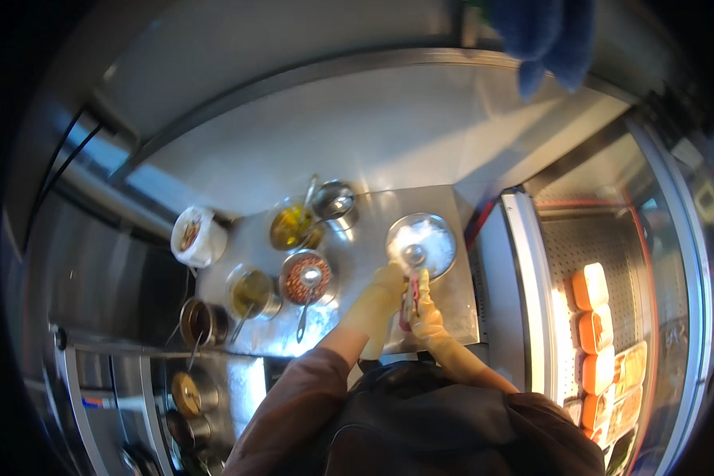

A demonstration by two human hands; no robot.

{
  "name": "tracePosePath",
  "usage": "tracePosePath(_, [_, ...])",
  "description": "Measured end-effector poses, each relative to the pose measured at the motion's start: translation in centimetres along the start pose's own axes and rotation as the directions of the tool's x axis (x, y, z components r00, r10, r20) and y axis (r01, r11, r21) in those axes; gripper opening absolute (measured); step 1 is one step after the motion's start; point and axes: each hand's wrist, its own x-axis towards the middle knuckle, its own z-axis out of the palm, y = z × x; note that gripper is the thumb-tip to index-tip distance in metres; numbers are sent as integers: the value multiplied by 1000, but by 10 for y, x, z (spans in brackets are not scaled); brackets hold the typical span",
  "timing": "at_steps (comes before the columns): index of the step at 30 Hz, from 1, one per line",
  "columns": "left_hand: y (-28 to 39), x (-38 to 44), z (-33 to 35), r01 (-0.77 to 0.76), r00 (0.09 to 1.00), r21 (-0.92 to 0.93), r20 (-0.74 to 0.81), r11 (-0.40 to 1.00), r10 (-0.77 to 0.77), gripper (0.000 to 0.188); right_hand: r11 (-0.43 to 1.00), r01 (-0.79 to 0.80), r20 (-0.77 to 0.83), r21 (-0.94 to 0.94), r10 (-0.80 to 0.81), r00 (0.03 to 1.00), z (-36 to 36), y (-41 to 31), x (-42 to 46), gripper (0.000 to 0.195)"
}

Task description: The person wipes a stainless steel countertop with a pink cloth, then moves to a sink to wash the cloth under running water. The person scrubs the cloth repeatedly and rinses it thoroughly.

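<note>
Both hands wear pale yellow gloves. My right hand (426, 318) is against a narrow red-and-white item (410, 306), its forefinger stretched along it towards a metal bowl (454, 253). What the item is, I cannot make out. Close by on its left, my left hand (389, 278) reaches to the bowl's near rim, and its fingers are hidden by the glove's back. White, brightly lit contents (433, 235) fill the bowl. A round metal ladle head (415, 254) rests over them, near my fingers.
Left on the steel counter (363, 238) stand a pot of reddish beans or nuts (303, 279) with a ladle, yellow oil (288, 228), greenish liquid (251, 294) and a white tub (214, 244). A glass-fronted cabinet (589, 226) with orange containers (595, 333) is at right. Blue cloths (535, 35) hang above.
</note>
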Motion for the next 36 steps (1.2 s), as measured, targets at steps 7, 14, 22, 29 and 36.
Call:
tracePosePath(7, [-28, -48, -26, 361, 889, -930, 318, 74, -330, 26, 752, 363, 224, -550, -285, 932, -10, 7, -14, 39])
tracePosePath(14, [-113, -187, -112, 589, 682, -565, -36, 578, -730, 47, 733, 47, 324, -679, 242, 915, 21, -16, 3, 41])
tracePosePath(22, [-199, -163, 8, 682, 639, -466, 4, 564, -769, 39, 703, 295, 390, -647, -27, 920, 151, -76, 27, 41])
tracePosePath(29, [-216, -175, -4, 454, 827, -537, -42, 711, -561, 32, 34, 764, 764, -645, -22, 645, 215, -75, 66, 36])
tracePosePath(36, [-222, -166, 16, 257, 893, -677, -105, 689, -437, 31, -163, 902, 809, -400, 399, 431, 261, -41, 97, 26])
